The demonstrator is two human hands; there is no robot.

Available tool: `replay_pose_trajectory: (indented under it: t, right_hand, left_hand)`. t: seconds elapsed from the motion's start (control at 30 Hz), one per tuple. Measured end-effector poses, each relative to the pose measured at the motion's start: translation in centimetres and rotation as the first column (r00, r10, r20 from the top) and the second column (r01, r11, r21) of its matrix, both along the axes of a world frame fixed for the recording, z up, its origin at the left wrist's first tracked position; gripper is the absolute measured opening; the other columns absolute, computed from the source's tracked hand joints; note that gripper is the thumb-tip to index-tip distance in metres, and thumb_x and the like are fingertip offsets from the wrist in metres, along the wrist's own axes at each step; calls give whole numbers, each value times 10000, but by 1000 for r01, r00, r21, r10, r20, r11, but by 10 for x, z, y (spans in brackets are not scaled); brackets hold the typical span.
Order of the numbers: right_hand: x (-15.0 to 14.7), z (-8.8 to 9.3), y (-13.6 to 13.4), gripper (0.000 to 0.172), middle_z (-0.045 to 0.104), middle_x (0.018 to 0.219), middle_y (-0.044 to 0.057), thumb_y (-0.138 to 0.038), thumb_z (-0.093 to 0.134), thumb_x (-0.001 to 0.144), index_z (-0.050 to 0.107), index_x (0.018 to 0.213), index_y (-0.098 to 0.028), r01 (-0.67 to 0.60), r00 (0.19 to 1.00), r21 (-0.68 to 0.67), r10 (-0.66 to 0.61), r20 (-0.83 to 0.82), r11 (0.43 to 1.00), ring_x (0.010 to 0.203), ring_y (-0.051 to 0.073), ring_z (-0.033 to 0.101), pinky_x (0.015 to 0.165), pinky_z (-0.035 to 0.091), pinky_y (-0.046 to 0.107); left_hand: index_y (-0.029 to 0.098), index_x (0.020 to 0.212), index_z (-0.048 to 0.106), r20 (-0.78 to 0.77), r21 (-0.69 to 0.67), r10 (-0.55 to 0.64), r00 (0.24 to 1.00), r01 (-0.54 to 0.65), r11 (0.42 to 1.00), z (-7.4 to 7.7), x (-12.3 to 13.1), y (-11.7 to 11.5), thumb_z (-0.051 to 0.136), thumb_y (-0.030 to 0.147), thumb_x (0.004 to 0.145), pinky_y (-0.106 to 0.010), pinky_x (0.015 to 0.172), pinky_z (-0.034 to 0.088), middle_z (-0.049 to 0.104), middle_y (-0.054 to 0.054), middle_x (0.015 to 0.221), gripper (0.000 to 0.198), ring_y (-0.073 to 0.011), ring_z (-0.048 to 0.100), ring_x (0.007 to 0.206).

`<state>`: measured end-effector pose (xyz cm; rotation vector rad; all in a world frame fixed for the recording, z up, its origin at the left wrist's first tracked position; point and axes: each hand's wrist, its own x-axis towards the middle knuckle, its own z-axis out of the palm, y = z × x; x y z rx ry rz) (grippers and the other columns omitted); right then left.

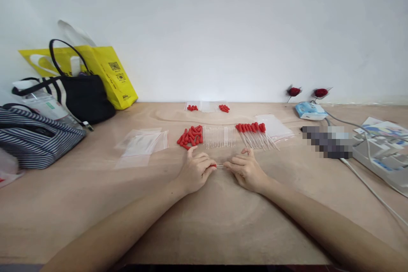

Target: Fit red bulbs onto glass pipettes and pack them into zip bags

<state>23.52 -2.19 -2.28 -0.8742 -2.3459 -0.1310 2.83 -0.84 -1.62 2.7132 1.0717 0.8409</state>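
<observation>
My left hand (195, 171) and my right hand (245, 171) meet at the middle of the wooden table (204, 221). Between them lies a thin clear tube (220, 166). The left fingers pinch a small red cap (213, 165) at the tube's left end, and the right fingers pinch its other end. Just beyond the hands lie a heap of loose red caps (191, 135), a row of bare clear tubes (219, 137) and a fan of tubes fitted with red caps (255, 134).
Clear zip bags (140, 145) lie to the left, another (274, 126) to the right. More red caps in bags (208, 107) sit near the wall. Striped, black and yellow bags (79, 89) crowd the far left. A cable, papers and a white device (379, 153) lie at the right.
</observation>
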Motion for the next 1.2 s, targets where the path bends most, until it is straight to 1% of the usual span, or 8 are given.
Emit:
replay_pose_trajectory:
  t: [0.17,0.47,0.63,0.77,0.87,0.97,1.1,1.2]
  right_hand:
    - [-2,2,-3,244,560,630,2,-166,363,857,606,841,-151,-6,1000,-4,5,-31,1000,600,100,462,699,220,307]
    - [-6,2,-4,228,573,662,13,-159,355,856,582,830,-147,-38,999,-81,39,9,996,620,115,448,691,217,310]
    - [-6,1,-2,224,591,687,20,-162,353,861,576,844,-149,-37,999,-126,40,26,991,641,123,456,692,220,309]
    - [-5,0,0,219,615,720,11,-171,357,871,576,873,-163,-29,999,-149,32,18,988,669,121,489,705,217,313]
    - [-2,2,2,223,625,744,12,-214,371,882,590,891,-172,0,999,-127,5,35,992,700,123,514,716,214,316]
    - [4,4,3,226,631,757,11,-258,393,887,607,916,-190,13,998,-100,-7,59,995,723,122,529,734,214,318]
    - [8,6,4,226,624,711,1,-250,403,887,620,913,-192,11,998,-76,-6,67,997,695,111,528,751,219,319]
    - [7,7,2,216,632,755,7,-253,419,879,624,920,-200,11,997,-62,-6,80,998,712,109,530,765,217,323]
  left_hand:
    - [192,805,565,7,98,-57,998,56,994,0,2,-4,425,230,852,-441,1001,143,659,7,754,153,-142,576,813]
    - [181,783,553,1,153,-119,993,117,981,0,3,-4,435,217,845,-429,1006,150,645,14,725,139,-128,575,781]
    - [179,777,561,15,139,-113,994,110,984,-1,5,-4,439,226,845,-430,1003,143,653,11,742,147,-128,579,775]
    - [194,796,571,40,97,-92,995,88,991,0,2,-1,478,255,833,-432,1004,116,660,29,749,117,-124,581,776]
    - [226,835,595,41,85,-75,996,71,994,2,-4,3,524,301,813,-428,1008,96,665,43,771,105,-127,578,793]
    - [255,818,621,24,100,-64,998,61,993,3,-9,6,513,311,824,-419,1010,97,666,52,736,121,-124,575,782]
    - [270,788,634,-3,109,-66,998,66,992,2,-10,7,505,301,831,-430,1008,95,675,58,722,140,-132,572,791]
    - [271,801,638,-27,74,-39,999,41,996,3,-9,6,506,301,829,-435,1006,103,677,46,748,138,-137,566,802]
